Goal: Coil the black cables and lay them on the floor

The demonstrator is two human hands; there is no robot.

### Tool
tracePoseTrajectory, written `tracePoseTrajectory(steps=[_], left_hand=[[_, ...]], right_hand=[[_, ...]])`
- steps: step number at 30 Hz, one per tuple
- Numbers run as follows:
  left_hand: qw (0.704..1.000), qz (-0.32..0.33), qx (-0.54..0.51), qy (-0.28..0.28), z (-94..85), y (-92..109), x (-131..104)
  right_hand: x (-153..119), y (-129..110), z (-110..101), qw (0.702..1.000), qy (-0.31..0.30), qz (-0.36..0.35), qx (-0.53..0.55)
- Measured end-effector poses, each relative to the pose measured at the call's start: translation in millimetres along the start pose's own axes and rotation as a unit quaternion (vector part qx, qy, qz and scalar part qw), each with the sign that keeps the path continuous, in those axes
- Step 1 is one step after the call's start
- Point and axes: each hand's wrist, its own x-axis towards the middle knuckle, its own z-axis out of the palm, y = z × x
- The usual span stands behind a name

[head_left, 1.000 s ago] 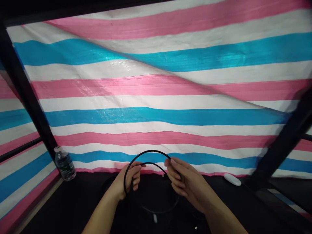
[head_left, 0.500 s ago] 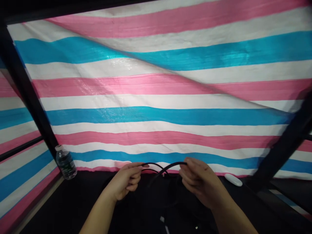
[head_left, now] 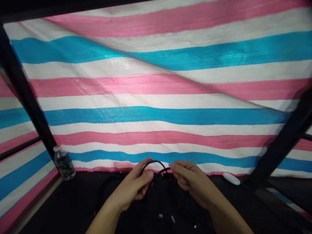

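A thin black cable (head_left: pixel 159 162) arches between my two hands just above the dark table, its strands crossing near the middle. My left hand (head_left: pixel 136 183) is closed on the cable, with the thumb pressed over it and the fingers behind. To the right, my right hand (head_left: pixel 191 178) pinches the cable between thumb and fingertips, the other fingers curled in. Below the hands the rest of the cable is hard to make out against the dark surface. Small pale pieces that look like plug ends, one (head_left: pixel 161 215) and another (head_left: pixel 173 219), lie below, along with a tiny shiny tip (head_left: pixel 195 226).
A clear plastic bottle (head_left: pixel 64 163) with a white cap stands at the table's back left. A white rounded object (head_left: pixel 231 178) lies at the back right. Behind the black table (head_left: pixel 65 203) hangs a striped sheet (head_left: pixel 156 115), between dark frame posts.
My hands have come closer together; the left moved right and turned, its thumb now over the cable. The cable's arch between them is narrower. One pale plug-like end has shifted.
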Motion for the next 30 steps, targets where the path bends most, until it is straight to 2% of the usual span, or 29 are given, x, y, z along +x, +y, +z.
tracePoseTrajectory(steps=[3, 5, 7, 8, 9, 10, 12, 14, 16, 17, 22, 25, 27, 30], left_hand=[[0.996, -0.005, 0.078, -0.038, 1.9, 2, -3], [0.997, 0.005, 0.071, -0.028, 1.8, 4, -3], [1.000, 0.023, 0.016, 0.011, 0.2, 4, -2], [0.999, 0.033, -0.018, 0.029, -1.1, 5, -1], [0.997, 0.044, -0.053, 0.042, -2.6, 5, -1], [0.994, 0.056, -0.084, 0.050, -4.2, 6, 0], [0.987, 0.074, -0.132, 0.060, -7.1, 7, 1], [0.980, 0.086, -0.163, 0.074, -9.1, 9, 1], [0.975, 0.091, -0.185, 0.085, -10.2, 12, 0], [0.973, 0.093, -0.192, 0.086, -10.8, 13, -1], [0.976, 0.102, -0.172, 0.085, -20.8, 20, -3], [0.982, 0.087, -0.124, 0.110, -32.4, 21, -2], [0.987, 0.052, -0.102, 0.116, -39.6, 19, 0], [0.992, 0.008, -0.060, 0.111, -45.7, 14, 2]], right_hand=[[-1, 1, 12, 0.999, 0.029, -0.027, -0.035], [-4, -1, 19, 0.981, 0.117, -0.112, -0.109], [-11, -5, 25, 0.919, 0.211, -0.255, -0.215], [-16, -6, 28, 0.884, 0.206, -0.319, -0.271], [-21, -7, 30, 0.860, 0.158, -0.359, -0.327], [-26, -6, 33, 0.843, 0.079, -0.369, -0.383], [-35, 0, 40, 0.809, -0.081, -0.315, -0.490], [-38, 8, 48, 0.762, -0.139, -0.250, -0.581], [-37, 13, 54, 0.723, -0.157, -0.224, -0.634], [-36, 15, 56, 0.713, -0.165, -0.223, -0.644], [-34, 10, 46, 0.727, -0.156, -0.257, -0.617], [-40, 8, 34, 0.707, -0.135, -0.323, -0.614], [-44, 9, 29, 0.693, -0.126, -0.351, -0.617], [-44, 13, 29, 0.687, -0.145, -0.344, -0.623]])
